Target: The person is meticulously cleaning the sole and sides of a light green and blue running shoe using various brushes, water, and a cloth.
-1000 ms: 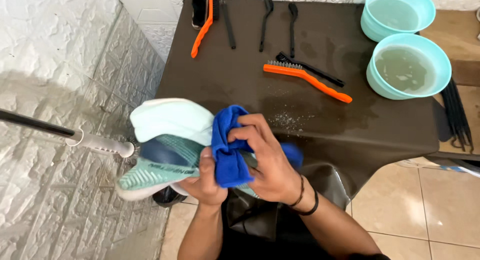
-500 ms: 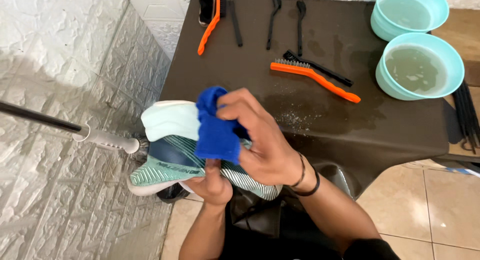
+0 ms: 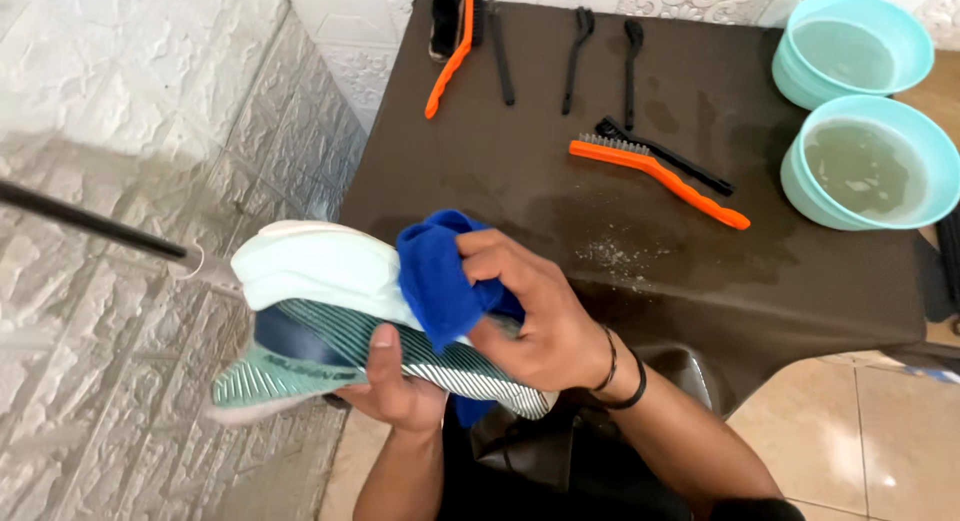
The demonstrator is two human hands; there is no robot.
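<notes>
Two hands, one sneaker, one blue cloth

The right hand [image 3: 535, 316] curls down, fingers pinching a blue cloth [image 3: 440, 276] onto the sneaker's white sole [image 3: 315, 271]; the left hand [image 3: 395, 381] cups the green striped sneaker [image 3: 330, 356] from beneath, held sideways off the brown table's [image 3: 500, 171] near-left corner, orange brush [image 3: 655, 176] beyond.

The left hand [image 3: 400, 386] comes up from below, palm upward, thumb raised over the near side of what it cradles, fingers hidden underneath. The right hand [image 3: 535, 316] lies above and to the right of it, knuckles toward the camera, fingers [image 3: 490, 253] curled shut in a pinch. Two dark bands circle the right wrist; both forearms are bare.
</notes>
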